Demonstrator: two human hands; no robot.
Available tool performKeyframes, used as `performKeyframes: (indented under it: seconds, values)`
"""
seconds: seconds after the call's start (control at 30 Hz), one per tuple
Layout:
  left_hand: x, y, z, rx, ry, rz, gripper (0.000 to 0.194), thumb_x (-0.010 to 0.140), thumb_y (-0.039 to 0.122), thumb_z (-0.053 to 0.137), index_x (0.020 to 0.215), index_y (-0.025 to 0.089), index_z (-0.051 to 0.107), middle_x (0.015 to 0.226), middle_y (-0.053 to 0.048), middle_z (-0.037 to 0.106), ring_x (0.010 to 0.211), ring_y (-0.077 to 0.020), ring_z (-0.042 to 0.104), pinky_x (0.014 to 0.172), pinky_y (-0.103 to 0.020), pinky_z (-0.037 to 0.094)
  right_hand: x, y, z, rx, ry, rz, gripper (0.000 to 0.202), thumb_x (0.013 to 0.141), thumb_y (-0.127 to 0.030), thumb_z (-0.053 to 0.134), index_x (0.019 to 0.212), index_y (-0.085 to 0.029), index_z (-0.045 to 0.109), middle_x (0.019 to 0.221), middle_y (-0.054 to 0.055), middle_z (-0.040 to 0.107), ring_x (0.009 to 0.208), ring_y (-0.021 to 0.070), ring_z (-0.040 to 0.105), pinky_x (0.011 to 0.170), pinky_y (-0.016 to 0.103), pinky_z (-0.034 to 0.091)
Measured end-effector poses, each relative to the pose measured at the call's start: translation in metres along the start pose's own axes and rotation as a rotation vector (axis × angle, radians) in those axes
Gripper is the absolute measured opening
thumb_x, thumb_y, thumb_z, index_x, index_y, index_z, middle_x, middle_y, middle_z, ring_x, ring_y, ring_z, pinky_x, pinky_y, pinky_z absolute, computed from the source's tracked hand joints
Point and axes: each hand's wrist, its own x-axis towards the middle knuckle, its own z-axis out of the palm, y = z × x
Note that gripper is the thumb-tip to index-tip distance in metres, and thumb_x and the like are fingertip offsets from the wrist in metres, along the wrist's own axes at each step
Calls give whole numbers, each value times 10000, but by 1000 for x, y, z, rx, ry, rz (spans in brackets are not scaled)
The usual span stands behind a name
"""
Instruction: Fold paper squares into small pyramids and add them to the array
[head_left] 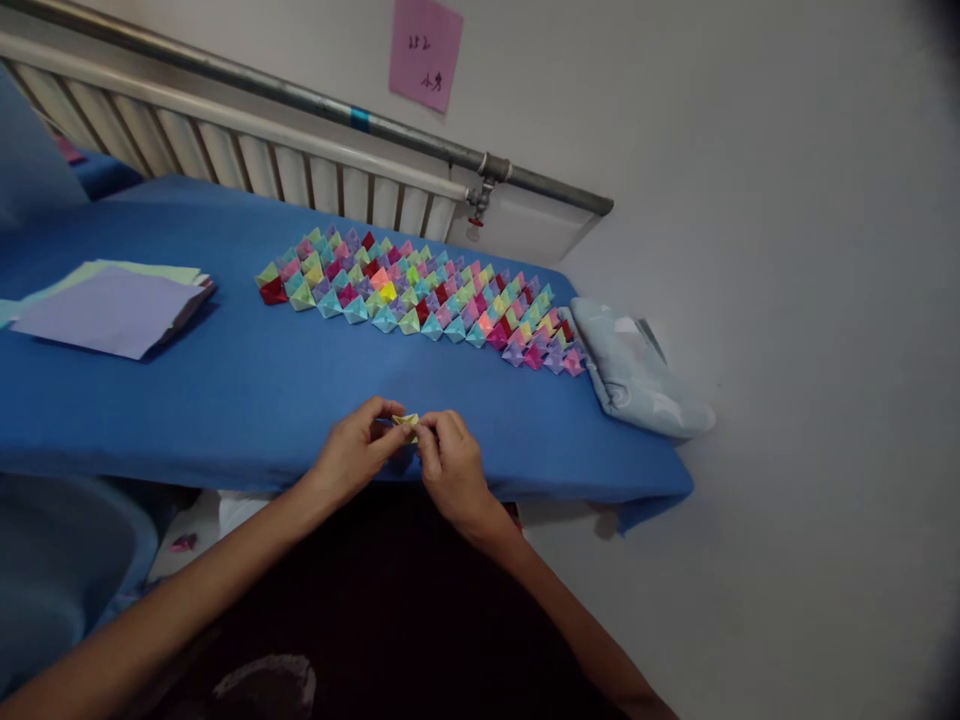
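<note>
A small yellow folded paper boat (406, 422) is held between my two hands, just above the near edge of the blue-covered table. My left hand (358, 447) pinches its left side between thumb and fingers. At its right end, my right hand (452, 462) closes thumb and fingertips on the paper, hiding part of it. Beyond my hands, rows of folded paper boats (420, 290) in many colours stand close together. To the left lies a stack of coloured paper sheets (112, 305), with a lavender sheet on top.
The blue tablecloth (247, 390) hangs over the near edge. A folded pale-blue patterned cloth (630, 365) rests at the right end. Behind the table are a radiator (262, 165) and a metal pipe (300, 100). A blue basin (67, 560) sits below left.
</note>
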Motion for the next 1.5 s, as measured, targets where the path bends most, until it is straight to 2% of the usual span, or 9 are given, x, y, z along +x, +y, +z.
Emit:
performKeyframes:
  seconds: [0.17, 0.3, 0.53, 0.73, 0.93, 1.03, 1.13, 1.33, 1.5]
  values:
    - [-1, -1, -1, -95, -31, -21, 476, 667, 496, 682, 1009, 185, 571, 819, -18, 710, 794, -194, 693, 764, -353, 552, 1, -2, -1, 58, 16, 83, 141, 953, -222, 423, 878, -218, 543, 894, 50, 615, 830, 172, 583, 773, 300, 463]
    - [-1, -2, 1, -156, -28, -49, 445, 651, 464, 681, 979, 183, 576, 849, -13, 705, 796, -185, 695, 792, -365, 561, 2, -4, 1, 74, 23, 73, 143, 955, -226, 425, 858, -221, 530, 864, 40, 607, 822, 169, 581, 778, 293, 460]
    - [4, -2, 4, -307, 58, -104, 335, 622, 324, 667, 916, 183, 590, 785, 18, 685, 686, -153, 676, 684, -326, 581, 0, 1, 3, 10, 26, -24, 153, 947, -195, 402, 860, -215, 526, 846, 42, 586, 797, 171, 559, 748, 294, 451]
    - [8, 0, 0, -317, 118, -139, 349, 635, 327, 664, 931, 152, 606, 735, -5, 680, 672, -171, 669, 638, -319, 570, -8, 5, 4, 38, 57, 28, 157, 946, -208, 401, 841, -214, 517, 810, 36, 574, 780, 172, 556, 736, 298, 446]
    - [12, -10, -5, -64, 118, -6, 452, 672, 372, 601, 1062, 146, 636, 728, 8, 667, 652, -165, 645, 666, -308, 533, -9, 1, -2, 255, -1, 147, 142, 919, -270, 474, 812, -210, 546, 755, 2, 575, 681, 135, 547, 657, 261, 438]
    - [11, -14, -9, 140, 57, 89, 459, 725, 379, 564, 1119, 159, 647, 729, 2, 679, 640, -162, 631, 639, -285, 500, -1, -1, -8, 349, 31, 241, 150, 888, -352, 541, 856, -208, 575, 763, -11, 589, 634, 118, 537, 599, 240, 427]
    - [8, -13, -10, 263, -23, 149, 477, 768, 398, 533, 1166, 159, 644, 748, -17, 696, 655, -169, 634, 631, -278, 492, 9, 0, -9, 319, 8, 227, 137, 841, -344, 582, 855, -209, 597, 822, -2, 610, 683, 122, 554, 621, 235, 437]
    - [3, -6, -9, 321, -151, 209, 467, 778, 420, 527, 1164, 187, 646, 909, -50, 747, 797, -202, 686, 707, -293, 514, 13, 9, -1, 313, -187, 267, 97, 771, -192, 506, 791, -208, 600, 717, -33, 604, 623, 107, 529, 594, 217, 411]
    - [0, -2, -7, 314, -163, 173, 364, 804, 347, 472, 1091, 205, 645, 903, -30, 750, 792, -185, 692, 719, -285, 520, 10, 8, 0, 348, -196, 317, 121, 803, -251, 501, 774, -206, 610, 653, -40, 593, 586, 108, 513, 559, 212, 391]
